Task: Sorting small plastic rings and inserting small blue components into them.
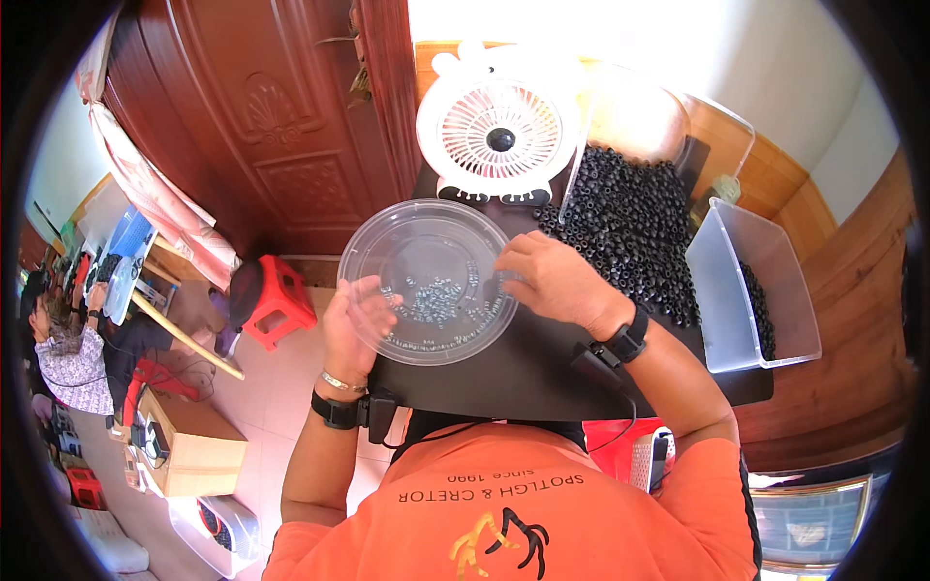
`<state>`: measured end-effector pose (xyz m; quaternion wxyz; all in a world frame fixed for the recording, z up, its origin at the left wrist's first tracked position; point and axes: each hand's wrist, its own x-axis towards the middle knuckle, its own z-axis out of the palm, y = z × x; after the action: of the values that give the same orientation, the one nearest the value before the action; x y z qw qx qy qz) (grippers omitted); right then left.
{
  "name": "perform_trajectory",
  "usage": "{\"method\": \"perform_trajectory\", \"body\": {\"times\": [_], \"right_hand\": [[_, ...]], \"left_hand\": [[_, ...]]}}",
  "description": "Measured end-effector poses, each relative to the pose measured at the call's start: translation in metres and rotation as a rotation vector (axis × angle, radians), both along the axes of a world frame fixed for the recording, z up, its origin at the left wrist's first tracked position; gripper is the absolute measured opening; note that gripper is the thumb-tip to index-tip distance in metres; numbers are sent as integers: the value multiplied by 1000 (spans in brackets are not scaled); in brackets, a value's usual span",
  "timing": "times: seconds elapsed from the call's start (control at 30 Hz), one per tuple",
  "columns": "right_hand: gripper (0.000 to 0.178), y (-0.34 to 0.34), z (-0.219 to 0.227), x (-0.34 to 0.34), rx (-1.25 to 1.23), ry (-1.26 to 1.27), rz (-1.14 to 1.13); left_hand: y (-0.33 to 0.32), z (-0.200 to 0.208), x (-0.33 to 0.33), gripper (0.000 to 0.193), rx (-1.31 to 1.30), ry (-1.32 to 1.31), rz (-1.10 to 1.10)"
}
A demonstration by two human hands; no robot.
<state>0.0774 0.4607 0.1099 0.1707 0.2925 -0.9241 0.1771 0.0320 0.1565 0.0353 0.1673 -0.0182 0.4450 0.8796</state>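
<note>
A round clear plastic tray (383, 247) with a raised rim is held out over the left front part of the dark table. Small shiny metal-looking pieces (436, 300) are scattered in its middle and along its lower rim; their exact kind is too small to tell. My left hand (354, 324) grips the tray's lower left edge, its fingers showing through the clear plastic. At the right rim, my right hand (557, 281) has its fingers curled against the edge. Whether a small piece sits between those fingertips is hidden.
A white fan (501, 136) stands behind the tray. Right of it lies a heap of small black ring-like parts (635, 228), beside a clear bin (756, 290) holding more. A red stool (278, 302) and a cardboard box (199, 445) are left on the floor. Another person (73, 363) sits far left.
</note>
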Motion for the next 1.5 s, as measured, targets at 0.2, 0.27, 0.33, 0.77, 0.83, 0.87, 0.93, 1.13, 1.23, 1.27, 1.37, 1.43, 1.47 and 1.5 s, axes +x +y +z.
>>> {"method": "perform_trajectory", "body": {"times": [0.2, 0.27, 0.33, 0.77, 0.83, 0.87, 0.93, 1.13, 1.23, 1.27, 1.37, 1.43, 1.47, 1.5], "right_hand": [[12, -25, -24, -4, 53, 63, 28], [15, -33, -26, -4, 32, 2, 18], [13, -40, -28, -4, 40, -7, 10], [10, -53, -45, -8, 159, -76, -35], [10, -52, -47, -10, 136, -75, -35], [10, -54, -45, -10, 112, -73, -31], [9, -52, -39, -7, 24, -42, -28], [11, -26, 9, 20, -277, 140, -89], [10, -4, 11, 32, -295, 111, -168], [10, 3, 9, 36, -295, 103, -182], [9, 18, -4, 44, -281, 53, -202], [9, 28, -14, 48, -291, 48, -213], [9, 31, -20, 49, -303, 47, -212], [9, 32, -24, 51, -306, 46, -190]], "left_hand": [[-2, 0, -2, 49, 11, 0, 3], [-2, -2, -3, 49, 11, 16, -9], [-1, -2, -5, 50, 8, 16, -9], [1, -9, -21, 42, -114, 27, -54], [0, -10, -23, 40, -108, 31, -53], [-2, -11, -23, 38, -103, 35, -49], [-6, -16, -24, 37, -67, 22, -39], [-42, -18, -18, 36, 86, 34, 32], [-63, -10, -10, 33, 80, 89, 231], [-77, -13, -9, 33, 73, 95, 254], [-124, -24, 0, 33, 180, 216, 378], [-145, -13, 13, 33, 162, 217, 435], [-154, -10, 21, 34, 158, 211, 472], [-160, -8, 30, 35, 109, 241, 497]]}}
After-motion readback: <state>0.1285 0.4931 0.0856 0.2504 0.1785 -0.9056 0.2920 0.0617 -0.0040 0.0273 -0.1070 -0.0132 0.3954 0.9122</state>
